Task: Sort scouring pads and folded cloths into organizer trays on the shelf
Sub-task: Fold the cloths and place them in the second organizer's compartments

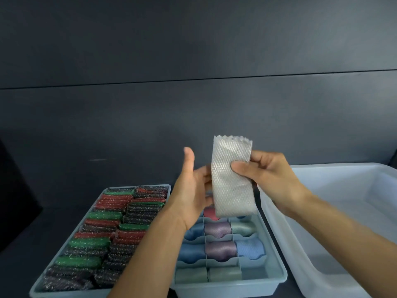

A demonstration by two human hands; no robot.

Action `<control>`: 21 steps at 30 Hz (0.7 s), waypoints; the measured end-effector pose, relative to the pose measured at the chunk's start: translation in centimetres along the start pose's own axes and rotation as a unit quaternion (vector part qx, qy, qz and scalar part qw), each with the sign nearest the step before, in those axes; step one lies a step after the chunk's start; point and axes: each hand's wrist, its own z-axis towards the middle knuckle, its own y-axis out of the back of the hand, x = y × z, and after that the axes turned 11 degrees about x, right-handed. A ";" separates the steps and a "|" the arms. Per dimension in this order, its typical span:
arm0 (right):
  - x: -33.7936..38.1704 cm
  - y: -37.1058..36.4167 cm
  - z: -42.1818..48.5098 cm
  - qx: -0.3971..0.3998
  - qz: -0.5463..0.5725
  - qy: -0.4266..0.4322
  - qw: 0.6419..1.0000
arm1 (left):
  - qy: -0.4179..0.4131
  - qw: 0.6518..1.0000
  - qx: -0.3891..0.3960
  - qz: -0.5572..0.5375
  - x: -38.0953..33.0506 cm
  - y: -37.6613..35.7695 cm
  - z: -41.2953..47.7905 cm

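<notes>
A folded white textured cloth (232,179) stands upright in the air above the divided tray (277,265). My right hand (266,175) pinches its right edge between thumb and fingers. My left hand (193,190) sits just left of the cloth, palm turned toward it and thumb raised, its fingertips behind the cloth's left edge. The divided tray holds folded blue, purple, pale green and red cloths in its compartments. To its left a second tray (36,291) is packed with rows of red, green and dark glittery scouring pads (103,231).
A large white plastic tub (343,211) stands at the right, with nothing visible inside. All three containers sit on a dark shelf against a dark back wall. A black object (15,203) stands at the far left.
</notes>
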 end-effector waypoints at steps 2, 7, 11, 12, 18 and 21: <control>-0.2 0.3 0.0 -0.010 0.019 -0.042 0.999 | -0.016 0.999 0.041 0.031 -0.1 -0.4 -0.7; -0.3 -0.2 -0.5 0.015 0.063 -0.029 0.997 | -0.120 0.983 -0.030 0.134 -0.3 -1.4 -1.4; 0.5 -0.4 -0.9 0.023 0.079 0.020 0.996 | -0.151 0.981 -0.019 0.118 -0.4 -1.4 -1.4; 0.5 -0.3 -0.9 0.012 0.061 0.027 0.998 | -0.147 0.983 -0.016 0.109 -0.4 -1.5 -1.5; 1.0 -0.2 -1.4 -0.014 -0.103 0.050 0.993 | -0.027 0.992 0.030 0.119 -0.4 -1.3 -1.9; 0.7 -0.1 -1.7 -0.016 -0.091 0.043 0.995 | -0.047 0.984 0.010 0.170 -0.1 -1.3 -2.3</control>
